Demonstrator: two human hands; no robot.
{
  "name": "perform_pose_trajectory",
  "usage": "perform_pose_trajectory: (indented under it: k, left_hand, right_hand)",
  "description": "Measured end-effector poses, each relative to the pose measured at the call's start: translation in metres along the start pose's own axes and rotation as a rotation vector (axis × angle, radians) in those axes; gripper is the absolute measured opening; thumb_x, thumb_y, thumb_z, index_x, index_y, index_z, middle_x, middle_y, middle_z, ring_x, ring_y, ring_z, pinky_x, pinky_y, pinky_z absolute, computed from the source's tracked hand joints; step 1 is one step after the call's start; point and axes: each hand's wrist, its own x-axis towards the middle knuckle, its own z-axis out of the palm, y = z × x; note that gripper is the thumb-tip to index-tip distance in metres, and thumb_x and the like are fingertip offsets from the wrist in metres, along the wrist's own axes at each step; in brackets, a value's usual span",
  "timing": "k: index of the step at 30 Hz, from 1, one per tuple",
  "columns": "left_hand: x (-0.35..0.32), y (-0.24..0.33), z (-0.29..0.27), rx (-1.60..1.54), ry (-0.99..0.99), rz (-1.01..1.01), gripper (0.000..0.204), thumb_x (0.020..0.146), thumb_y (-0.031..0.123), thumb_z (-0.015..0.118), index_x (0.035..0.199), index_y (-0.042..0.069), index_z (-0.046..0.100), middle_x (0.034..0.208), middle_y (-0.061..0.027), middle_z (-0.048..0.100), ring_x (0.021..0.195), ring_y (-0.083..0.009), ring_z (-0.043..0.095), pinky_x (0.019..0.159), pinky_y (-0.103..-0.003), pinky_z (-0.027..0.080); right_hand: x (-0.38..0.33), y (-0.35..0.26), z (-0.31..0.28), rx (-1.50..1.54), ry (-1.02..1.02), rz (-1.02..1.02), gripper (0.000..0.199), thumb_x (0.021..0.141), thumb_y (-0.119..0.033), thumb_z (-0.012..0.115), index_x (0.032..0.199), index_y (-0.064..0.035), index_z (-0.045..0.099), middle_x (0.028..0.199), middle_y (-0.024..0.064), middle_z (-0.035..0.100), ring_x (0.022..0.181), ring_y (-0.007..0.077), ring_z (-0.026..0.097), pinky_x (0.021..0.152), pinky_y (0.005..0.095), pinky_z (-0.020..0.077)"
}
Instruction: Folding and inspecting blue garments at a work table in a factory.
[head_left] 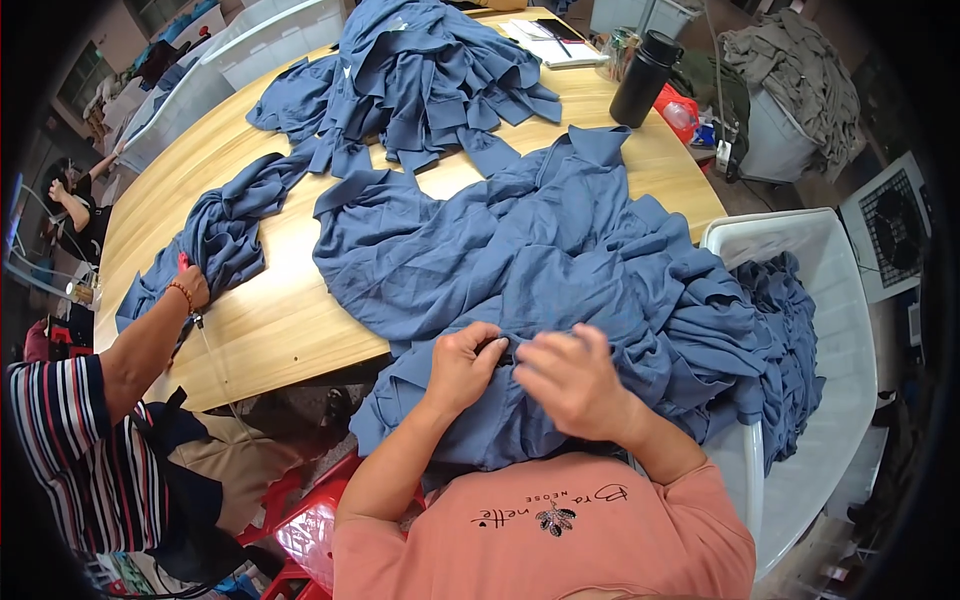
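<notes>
A heap of blue shirts point(450, 245) spreads over the near side of the table and hangs over its edge toward my lap. My left hand point(463, 368) is closed, thumb and forefinger pinching the cloth of the nearest shirt point(500, 430). Just to its right, my right hand point(575, 385) hovers over the same cloth. Motion smears its fingers, so what they hold, if anything, does not show. On the right, the heap runs down into a white plastic bin point(845, 330).
A second pile of blue shirts point(420, 80) lies on the far side of the wooden table point(310, 320). Beside it are a black bottle point(645, 80) and an open notebook point(552, 45). At left, a co-worker's hand point(192, 285) holds a red-handled tool over another shirt point(225, 225).
</notes>
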Motion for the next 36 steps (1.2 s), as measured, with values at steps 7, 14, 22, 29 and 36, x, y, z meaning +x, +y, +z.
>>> perform_pose_trajectory:
  k: [7, 14, 22, 29, 36]
  left_hand:
    - [0.005, 0.001, -0.003, 0.070, -0.040, 0.039, 0.011, 0.074, 0.005, 0.061, 0.082, -0.002, 0.062, 0.066, -0.0123, 0.062, 0.058, -0.0152, 0.057, 0.055, -0.029, 0.044]
    - [-0.003, -0.008, -0.004, 0.121, -0.199, -0.045, 0.012, 0.071, 0.003, 0.062, 0.083, 0.000, 0.064, 0.073, -0.0146, 0.064, 0.069, -0.0231, 0.062, 0.065, -0.031, 0.047]
    - [0.001, -0.009, -0.010, 0.013, -0.280, -0.059, 0.011, 0.072, 0.001, 0.064, 0.083, 0.000, 0.064, 0.070, -0.0069, 0.062, 0.066, -0.0139, 0.058, 0.062, -0.027, 0.045]
    - [-0.001, -0.024, -0.003, 0.123, -0.353, 0.089, 0.016, 0.069, 0.006, 0.059, 0.084, 0.001, 0.063, 0.075, -0.0160, 0.061, 0.071, -0.0240, 0.060, 0.066, -0.033, 0.046]
    - [-0.004, -0.037, -0.006, 0.106, -0.430, 0.071, 0.016, 0.072, 0.004, 0.063, 0.088, 0.002, 0.064, 0.076, -0.0090, 0.064, 0.073, -0.0179, 0.060, 0.069, -0.029, 0.046]
  right_hand:
    - [-0.003, 0.012, 0.036, 0.031, -0.030, -0.094, 0.018, 0.070, -0.010, 0.060, 0.088, -0.0067, 0.062, 0.072, 0.0007, 0.055, 0.068, 0.0174, 0.051, 0.068, 0.0331, 0.0347]
    - [-0.010, 0.012, 0.038, 0.062, -0.075, -0.139, 0.005, 0.070, -0.010, 0.056, 0.074, -0.0092, 0.054, 0.063, 0.0014, 0.044, 0.061, 0.0183, 0.046, 0.062, 0.0330, 0.0330]
    - [-0.010, 0.019, 0.044, 0.156, 0.031, -0.145, 0.008, 0.071, -0.003, 0.057, 0.073, -0.0083, 0.051, 0.060, 0.0021, 0.044, 0.053, 0.0171, 0.050, 0.053, 0.0303, 0.0323]
    - [-0.020, 0.025, 0.052, 0.203, 0.014, -0.157, 0.013, 0.065, -0.003, 0.059, 0.076, -0.0088, 0.056, 0.067, 0.0027, 0.054, 0.057, 0.0189, 0.054, 0.053, 0.0322, 0.0359]
    - [-0.027, 0.025, 0.062, 0.216, 0.040, -0.184, 0.009, 0.068, -0.007, 0.060, 0.076, -0.0124, 0.058, 0.063, 0.0019, 0.049, 0.051, 0.0189, 0.049, 0.049, 0.0319, 0.0366]
